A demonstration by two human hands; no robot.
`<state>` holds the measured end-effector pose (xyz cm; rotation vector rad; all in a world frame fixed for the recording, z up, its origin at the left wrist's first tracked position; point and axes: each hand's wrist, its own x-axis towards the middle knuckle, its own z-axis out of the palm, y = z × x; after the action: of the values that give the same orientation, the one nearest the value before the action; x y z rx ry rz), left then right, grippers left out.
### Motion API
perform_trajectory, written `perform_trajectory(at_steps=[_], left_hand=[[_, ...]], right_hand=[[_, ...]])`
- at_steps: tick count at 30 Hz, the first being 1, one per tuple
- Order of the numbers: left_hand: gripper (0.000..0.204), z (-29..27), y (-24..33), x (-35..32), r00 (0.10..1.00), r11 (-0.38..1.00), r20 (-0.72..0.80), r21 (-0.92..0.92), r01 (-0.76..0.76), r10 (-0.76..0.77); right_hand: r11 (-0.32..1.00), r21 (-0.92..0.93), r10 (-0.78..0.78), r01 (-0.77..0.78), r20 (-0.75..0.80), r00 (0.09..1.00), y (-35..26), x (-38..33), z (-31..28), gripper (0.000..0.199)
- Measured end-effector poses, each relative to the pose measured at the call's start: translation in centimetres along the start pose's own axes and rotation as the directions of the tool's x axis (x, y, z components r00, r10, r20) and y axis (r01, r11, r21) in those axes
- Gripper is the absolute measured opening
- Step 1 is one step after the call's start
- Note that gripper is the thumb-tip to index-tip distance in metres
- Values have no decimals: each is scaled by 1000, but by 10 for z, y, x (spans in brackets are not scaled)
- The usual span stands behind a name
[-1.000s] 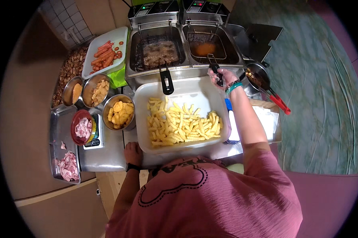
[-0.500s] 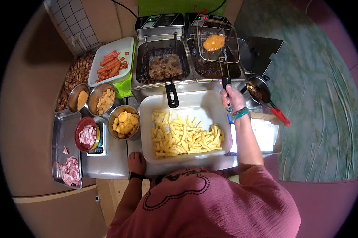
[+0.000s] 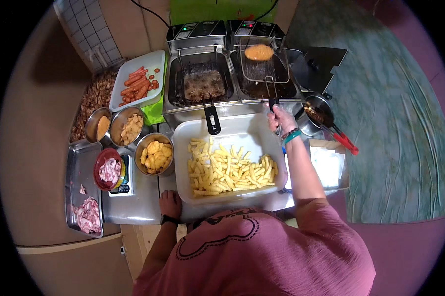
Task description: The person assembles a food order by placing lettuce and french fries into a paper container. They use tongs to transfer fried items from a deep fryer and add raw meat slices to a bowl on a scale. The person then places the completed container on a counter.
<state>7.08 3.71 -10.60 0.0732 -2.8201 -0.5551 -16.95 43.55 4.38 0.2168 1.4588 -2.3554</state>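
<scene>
My right hand [image 3: 280,118] grips the black handle of a wire fryer basket [image 3: 263,66], lifted above the right vat of a twin deep fryer [image 3: 231,81]; a round orange patty [image 3: 259,52] lies in it. The left vat holds a second basket [image 3: 202,85] with dark fried pieces. Just in front of the fryer a large white tray [image 3: 230,132] carries a pile of fries [image 3: 231,170]. My left hand [image 3: 169,203], with a dark wristband, rests flat on the metal counter by the tray's near left corner, holding nothing.
Left of the tray stand metal bowls of yellow pieces [image 3: 154,154], a red bowl of raw meat [image 3: 109,170] on a scale, a steel tray with meat [image 3: 86,212] and a white tray of sausages [image 3: 138,81]. A small pot with red-handled tongs [image 3: 326,121] sits at right.
My right hand has raised the right basket out of the oil and holds it up over the vat. The view has shifted slightly; my left hand stays on the counter.
</scene>
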Motion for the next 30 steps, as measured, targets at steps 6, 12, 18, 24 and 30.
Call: perform_trajectory(at_steps=[6, 12, 18, 24, 30], left_hand=[[8, -2, 2, -3, 1000, 1000, -23, -12, 10, -10], [8, 1, 0, 0, 999, 1000, -48, 7, -14, 14], [8, 1, -1, -5, 1000, 1000, -12, 13, 13, -12], [8, -2, 0, 0, 999, 1000, -36, -1, -19, 19], [8, 0, 1, -2, 999, 1000, -48, 1, -5, 5]], right_hand=[[994, -74, -71, 75, 58, 996, -7, -7, 5, 26], [998, -24, 60, -58, 71, 996, -9, 5, -9, 31], [997, -2, -81, 81, 28, 996, 6, -13, -1, 28], [999, -32, 25, -23, 47, 999, -13, -4, -16, 26], [1000, 20, 6, -6, -21, 1000, 2, -9, -9, 32]])
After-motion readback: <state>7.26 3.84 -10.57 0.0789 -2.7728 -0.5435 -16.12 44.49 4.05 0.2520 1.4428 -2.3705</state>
